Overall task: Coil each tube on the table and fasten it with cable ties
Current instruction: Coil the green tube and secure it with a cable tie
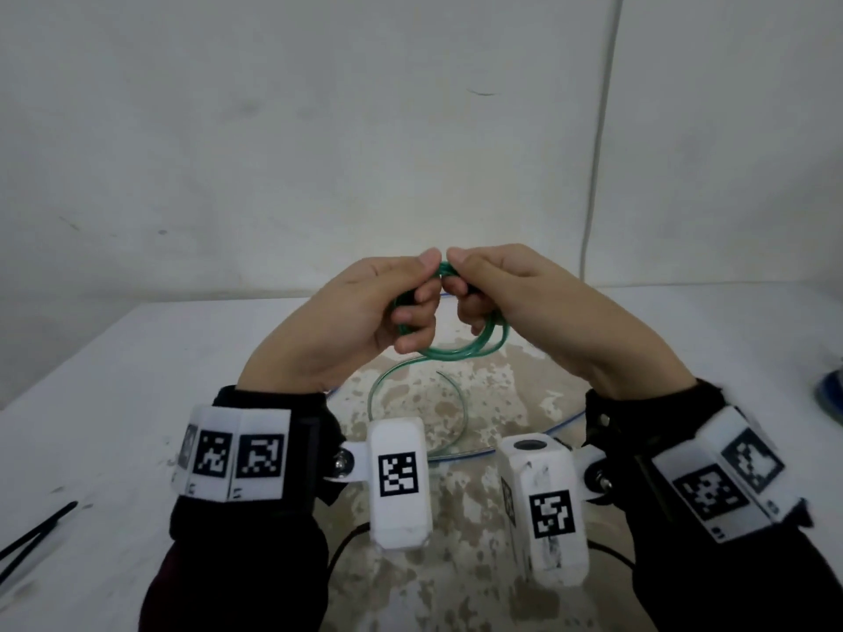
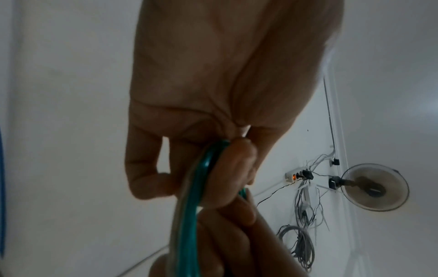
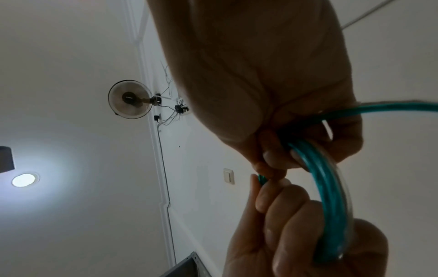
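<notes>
A green translucent tube [image 1: 460, 351] is wound into a small coil that both hands hold up above the table. My left hand [image 1: 410, 296] grips the coil's left side, thumb on top and fingers curled under. My right hand [image 1: 474, 289] grips its right side, thumb tip almost touching the left thumb. The tube's loose end [image 1: 413, 408] hangs down and curves onto the table. The left wrist view has the tube [image 2: 189, 202] running between curled fingers. In the right wrist view the coil [image 3: 331, 196] arcs through both fists. Something dark sits between the fingers, too hidden to name.
Black cable ties [image 1: 34, 540] lie at the table's left front edge. A thin clear tube with a blue line [image 1: 563, 424] loops on the worn white table [image 1: 137, 403]. A blue object [image 1: 830, 394] sits at the right edge. A white wall stands close behind.
</notes>
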Motion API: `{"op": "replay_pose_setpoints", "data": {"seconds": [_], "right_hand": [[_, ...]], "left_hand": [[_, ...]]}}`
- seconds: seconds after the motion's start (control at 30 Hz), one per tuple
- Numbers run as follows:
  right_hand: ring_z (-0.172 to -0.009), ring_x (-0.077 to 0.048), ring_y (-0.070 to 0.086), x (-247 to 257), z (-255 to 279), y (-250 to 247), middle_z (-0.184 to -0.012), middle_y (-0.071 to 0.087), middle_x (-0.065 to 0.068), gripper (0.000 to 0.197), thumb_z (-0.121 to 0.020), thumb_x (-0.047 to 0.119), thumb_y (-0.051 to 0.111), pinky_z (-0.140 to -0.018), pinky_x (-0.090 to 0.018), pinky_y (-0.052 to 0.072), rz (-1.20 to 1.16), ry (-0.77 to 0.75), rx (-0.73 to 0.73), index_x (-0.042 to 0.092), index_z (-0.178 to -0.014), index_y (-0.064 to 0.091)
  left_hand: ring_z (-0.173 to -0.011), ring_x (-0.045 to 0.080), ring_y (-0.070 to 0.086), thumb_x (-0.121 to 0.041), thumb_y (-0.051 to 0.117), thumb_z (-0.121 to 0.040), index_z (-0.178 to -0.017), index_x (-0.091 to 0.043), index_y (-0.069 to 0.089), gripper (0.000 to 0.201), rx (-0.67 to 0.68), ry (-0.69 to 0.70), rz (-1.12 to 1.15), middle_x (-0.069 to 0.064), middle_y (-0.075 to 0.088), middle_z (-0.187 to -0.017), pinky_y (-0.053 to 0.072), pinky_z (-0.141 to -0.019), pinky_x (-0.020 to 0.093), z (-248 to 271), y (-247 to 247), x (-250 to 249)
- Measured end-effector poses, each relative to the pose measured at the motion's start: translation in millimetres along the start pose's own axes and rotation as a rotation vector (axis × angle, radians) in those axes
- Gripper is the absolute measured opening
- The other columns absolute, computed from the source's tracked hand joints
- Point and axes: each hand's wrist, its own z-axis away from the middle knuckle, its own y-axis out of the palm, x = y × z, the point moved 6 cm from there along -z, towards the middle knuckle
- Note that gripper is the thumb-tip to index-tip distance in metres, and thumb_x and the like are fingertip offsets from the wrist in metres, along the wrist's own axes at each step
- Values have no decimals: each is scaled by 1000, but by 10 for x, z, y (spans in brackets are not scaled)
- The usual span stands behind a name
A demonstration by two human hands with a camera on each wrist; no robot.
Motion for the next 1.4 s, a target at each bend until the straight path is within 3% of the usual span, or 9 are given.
{"op": "replay_pose_setpoints", "data": {"seconds": [0.13, 0.27, 0.5, 0.73, 0.83, 0.93, 1.03, 1.23, 1.4], "right_hand": [[-58, -10, 48, -9, -1, -45, -53, 46, 7, 41, -102, 34, 36, -55, -19, 45, -102, 43, -11, 14, -74, 58], [-79, -19, 61, 15, -4, -27, -62, 58, -1, 41, -102, 29, 32, -70, -22, 51, -245, 2, 23, 10, -78, 58], [-56, -14, 33, -11, -53, 52, -55, 23, 5, 41, -104, 29, 28, -68, -26, 34, -481, 16, -12, 15, -66, 36], [-54, -14, 25, 2, -10, -27, -57, 20, 3, 39, -103, 27, 33, -57, -20, 33, -318, 25, 10, 15, -65, 37], [-50, -12, 27, -6, -9, 4, -55, 21, 4, 40, -102, 28, 34, -58, -20, 36, -337, 49, 10, 15, -66, 40], [-51, -13, 42, -3, -27, 15, -51, 34, 3, 41, -103, 31, 31, -65, -24, 50, -460, 87, 4, 11, -72, 50], [-59, -15, 52, 12, -23, -19, -52, 42, 1, 42, -103, 29, 29, -69, -25, 52, -540, 78, 21, 10, -73, 51], [-54, -14, 26, 1, -25, -29, -58, 20, 1, 40, -103, 28, 31, -59, -21, 33, -393, 33, -3, 13, -67, 40], [-61, -15, 52, 21, -43, 6, -56, 44, -1, 42, -104, 26, 28, -70, -25, 50, -537, 22, 34, 8, -77, 54]], "left_hand": [[-52, 15, 16, -28, 37, -101, -70, -9, 40, 37, -144, 145, -102, 5, 18, -63, 15, -56, 30, -14, -34, -75], [-49, 13, 17, -29, 37, -102, -66, -14, 34, 38, -254, 242, -58, -3, 20, -57, 18, -54, 28, -5, -65, -158], [-43, 10, 19, -29, 34, -101, -62, -13, 33, 42, -165, 167, 96, -7, 21, -48, 15, -53, 28, -25, -54, -109], [-47, 18, 49, -25, 40, -92, -72, -7, 51, 29, -24, 101, 92, -1, 35, -49, 46, -63, 24, -12, -30, -59], [-45, 11, 33, -22, 38, -96, -76, -8, 47, 26, -21, 118, 57, -4, 28, -51, 36, -60, 23, -5, -16, -66], [-48, 9, 21, -19, 36, -102, -76, -9, 46, 29, -154, 256, 30, 10, 23, -56, 22, -51, 18, -27, -42, -130], [-45, 9, 22, -17, 33, -103, -75, -8, 44, 30, -212, 296, 109, -5, 25, -53, 22, -48, 17, -41, -45, -166], [-43, 12, 29, -25, 38, -98, -66, -12, 44, 35, -76, 163, 74, -6, 26, -50, 26, -51, 22, -29, 18, -107], [-45, 7, 23, -24, 32, -102, -71, -12, 39, 34, -165, 310, 163, -7, 25, -54, 18, -55, 26, -26, -36, -186]]}}
